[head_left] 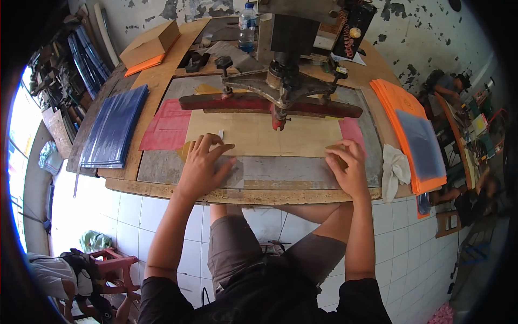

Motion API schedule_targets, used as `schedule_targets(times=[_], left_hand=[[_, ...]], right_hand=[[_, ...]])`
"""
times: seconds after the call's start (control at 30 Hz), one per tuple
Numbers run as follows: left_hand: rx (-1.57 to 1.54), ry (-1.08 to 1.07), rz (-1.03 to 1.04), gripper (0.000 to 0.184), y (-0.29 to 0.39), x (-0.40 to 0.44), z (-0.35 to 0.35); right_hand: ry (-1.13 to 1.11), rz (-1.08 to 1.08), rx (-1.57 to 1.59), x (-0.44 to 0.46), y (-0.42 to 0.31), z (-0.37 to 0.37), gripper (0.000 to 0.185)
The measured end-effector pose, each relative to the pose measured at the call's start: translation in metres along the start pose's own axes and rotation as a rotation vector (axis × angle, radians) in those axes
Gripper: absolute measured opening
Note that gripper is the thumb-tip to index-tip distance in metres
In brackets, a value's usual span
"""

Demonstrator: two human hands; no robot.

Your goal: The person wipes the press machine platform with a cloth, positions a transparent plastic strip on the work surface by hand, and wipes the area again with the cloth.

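My left hand (200, 164) is spread over the near left corner of a flat tan sheet (259, 135), thumb apart from the fingers, and holds nothing I can see. A small white strip (220, 134) lies by its fingertips. At the sheet's near right corner my right hand (349, 166) is curled, with thumb and forefinger tips close together; what may be between them is too small to make out. Pink sheets (166, 125) show at both sides of the tan sheet, on a grey metal plate (291, 170). Just beyond my hands, a press with a red bar (243, 102) spans the sheet.
Dark blue plastic sheets (114, 128) lie at the left, orange folders (396, 102) with a clear blue sleeve (421, 143) at the right. A white cloth (395, 167) hangs over the front edge. A cardboard box (150, 43) and water bottle (247, 27) stand behind. Other people sit at both sides.
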State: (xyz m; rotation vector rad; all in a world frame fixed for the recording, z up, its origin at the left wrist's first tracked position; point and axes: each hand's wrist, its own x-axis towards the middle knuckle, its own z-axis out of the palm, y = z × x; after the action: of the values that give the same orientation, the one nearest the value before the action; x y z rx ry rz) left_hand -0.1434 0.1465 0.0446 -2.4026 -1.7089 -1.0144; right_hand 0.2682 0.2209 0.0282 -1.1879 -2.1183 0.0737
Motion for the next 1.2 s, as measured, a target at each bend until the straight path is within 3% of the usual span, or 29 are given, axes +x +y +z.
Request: schedule_targets(times=[0.17, 0.77, 1.2], left_hand=[[-0.121, -0.146, 0.079, 0.037, -0.003, -0.001, 0.007], [-0.028, -0.055, -0.016, 0.035, -0.002, -0.004, 0.01], [-0.009, -0.025, -0.027, 0.033, -0.002, -0.003, 0.01]], right_hand=[[-0.056, 0.04, -0.026, -0.002, -0.003, 0.005, 0.025], [-0.222, -0.024, -0.036, -0.001, -0.004, 0.004, 0.039], [-0.16, -0.031, -0.042, -0.001, -0.007, 0.003, 0.04]])
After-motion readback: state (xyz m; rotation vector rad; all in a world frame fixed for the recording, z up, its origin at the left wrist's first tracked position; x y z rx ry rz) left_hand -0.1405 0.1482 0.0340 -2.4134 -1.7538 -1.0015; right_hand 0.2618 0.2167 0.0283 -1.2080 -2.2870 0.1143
